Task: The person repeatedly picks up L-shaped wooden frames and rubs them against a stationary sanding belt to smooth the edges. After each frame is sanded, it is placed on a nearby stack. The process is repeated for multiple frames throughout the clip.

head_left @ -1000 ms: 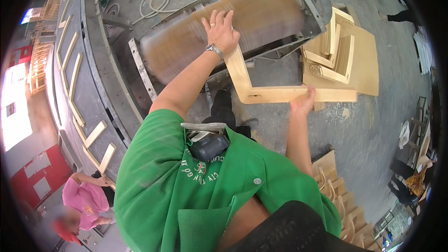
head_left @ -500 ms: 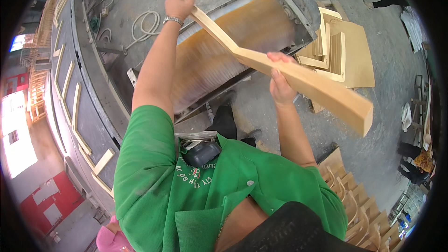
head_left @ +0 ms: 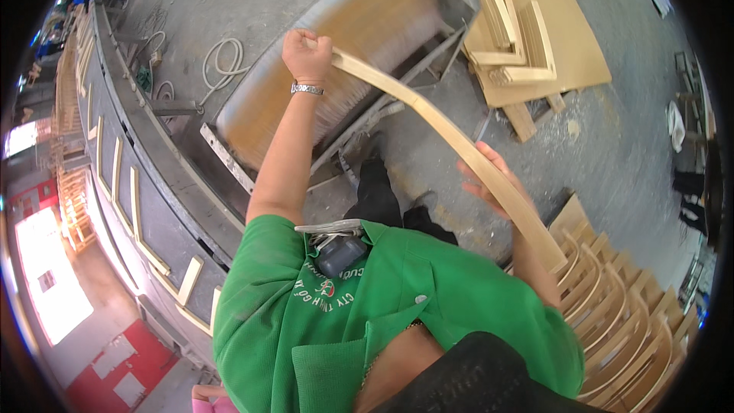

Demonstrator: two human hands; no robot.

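Observation:
A long, bent piece of pale wood (head_left: 446, 127) slants across in front of me, with one end near the roller and its broad end toward my right side. My left hand (head_left: 307, 57) is closed round the narrow far end, just over the roller's surface. Farther down the piece, my right hand (head_left: 495, 159) grips it from behind and beside; the wood hides part of its palm. The wide cylindrical roller (head_left: 359, 46), brown and grey with blurred streaks, lies in a metal frame (head_left: 229, 160) beyond the wood.
Right of the roller, several angled wooden frames (head_left: 531, 46) lie stacked on a brown board (head_left: 573, 38). Many curved wooden parts (head_left: 612, 298) stand at the lower right. A long dark conveyor (head_left: 153, 206) with bent wooden pieces runs along my left. A pale hose (head_left: 225, 61) coils on the floor.
The wooden piece has turned, its broad end swinging down toward me and its face rolling over. My right hand has come closer to my body, its fingers looser. My view has shifted right.

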